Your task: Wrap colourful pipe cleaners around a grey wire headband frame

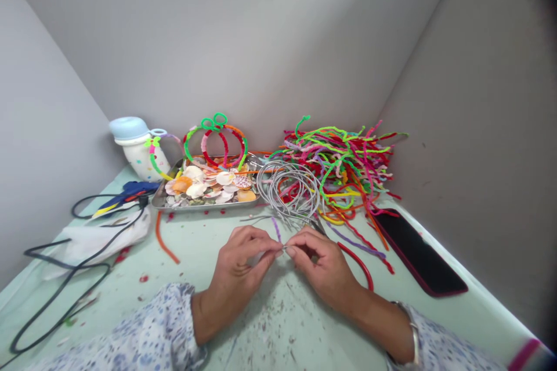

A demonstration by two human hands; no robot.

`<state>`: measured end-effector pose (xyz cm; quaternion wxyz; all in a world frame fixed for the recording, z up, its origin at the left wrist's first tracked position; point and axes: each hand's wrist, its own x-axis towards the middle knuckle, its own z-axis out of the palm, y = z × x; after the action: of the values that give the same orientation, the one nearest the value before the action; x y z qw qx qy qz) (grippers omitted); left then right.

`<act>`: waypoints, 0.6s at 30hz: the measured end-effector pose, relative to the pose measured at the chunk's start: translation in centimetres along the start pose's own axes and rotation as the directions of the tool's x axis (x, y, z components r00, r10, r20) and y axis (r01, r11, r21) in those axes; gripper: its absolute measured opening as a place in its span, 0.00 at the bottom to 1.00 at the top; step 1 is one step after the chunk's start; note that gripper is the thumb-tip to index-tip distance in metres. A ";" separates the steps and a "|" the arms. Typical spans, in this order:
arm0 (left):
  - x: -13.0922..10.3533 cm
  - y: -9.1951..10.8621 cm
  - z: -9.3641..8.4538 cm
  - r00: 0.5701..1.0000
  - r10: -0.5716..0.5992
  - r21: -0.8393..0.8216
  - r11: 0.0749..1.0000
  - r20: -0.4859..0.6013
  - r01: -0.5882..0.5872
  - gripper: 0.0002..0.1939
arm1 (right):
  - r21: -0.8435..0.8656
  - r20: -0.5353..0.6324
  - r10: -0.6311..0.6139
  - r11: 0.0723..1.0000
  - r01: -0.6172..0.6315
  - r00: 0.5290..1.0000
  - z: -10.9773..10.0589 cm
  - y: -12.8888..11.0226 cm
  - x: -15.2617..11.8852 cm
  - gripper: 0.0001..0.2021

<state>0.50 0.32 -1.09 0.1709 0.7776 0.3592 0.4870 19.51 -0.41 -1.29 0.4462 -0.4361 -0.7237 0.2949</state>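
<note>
My left hand [246, 258] and my right hand [322, 261] meet above the middle of the table, both closed in a pinch. Between their fingertips shows a tiny bit of thin grey wire [285, 247]; most of it is hidden by the fingers. Just behind the left fingertips is a purple pipe cleaner [277, 229], and I cannot tell whether it touches them. A coil of grey wire [289, 185] lies beyond the hands. A dark tool [318, 226], partly hidden, sits behind the right knuckles. To the right of that hand curves a red tube-like strip [361, 264].
A metal tray [209, 207] of seashells [195, 188] stands at the back, with pipe-cleaner rings [215, 142] above it. Behind right is a pile of coloured pipe cleaners [343, 156]. A phone [420, 252] lies right; a white bottle [141, 153], glue gun [130, 192] and black cable [65, 284] lie left.
</note>
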 end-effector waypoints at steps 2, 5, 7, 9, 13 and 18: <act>0.0 0.0 0.0 1.000 -0.002 0.005 1.000 0.000 0.002 0.09 | -0.001 0.000 0.000 1.000 0.000 1.000 0.0 0.0 0.0 0.06; 0.0 0.0 0.0 1.000 -0.014 0.009 1.000 0.004 0.014 0.08 | -0.002 -0.004 0.002 1.000 -0.002 1.000 0.0 0.0 0.0 0.06; 0.0 0.0 0.0 1.000 -0.024 0.008 1.000 0.007 0.024 0.08 | -0.001 -0.007 0.002 1.000 -0.002 1.000 0.0 0.0 -0.1 0.06; 0.1 0.0 0.0 1.000 -0.029 0.008 1.000 0.009 0.029 0.08 | 0.000 -0.006 0.000 1.000 0.000 1.000 0.0 0.0 -0.1 0.06; 0.2 0.1 0.0 0.999 -0.031 0.009 0.999 0.018 0.031 0.08 | -0.006 -0.005 -0.001 1.000 0.001 1.000 0.0 0.0 -0.1 0.06; 0.2 0.0 0.0 0.999 -0.047 -0.006 0.999 0.025 0.047 0.08 | -0.007 -0.007 0.001 1.000 -0.001 1.000 0.0 0.1 -0.1 0.05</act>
<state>0.59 0.49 -0.98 0.1890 0.7744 0.3736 0.4743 19.59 -0.43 -1.42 0.4469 -0.4390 -0.7232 0.2908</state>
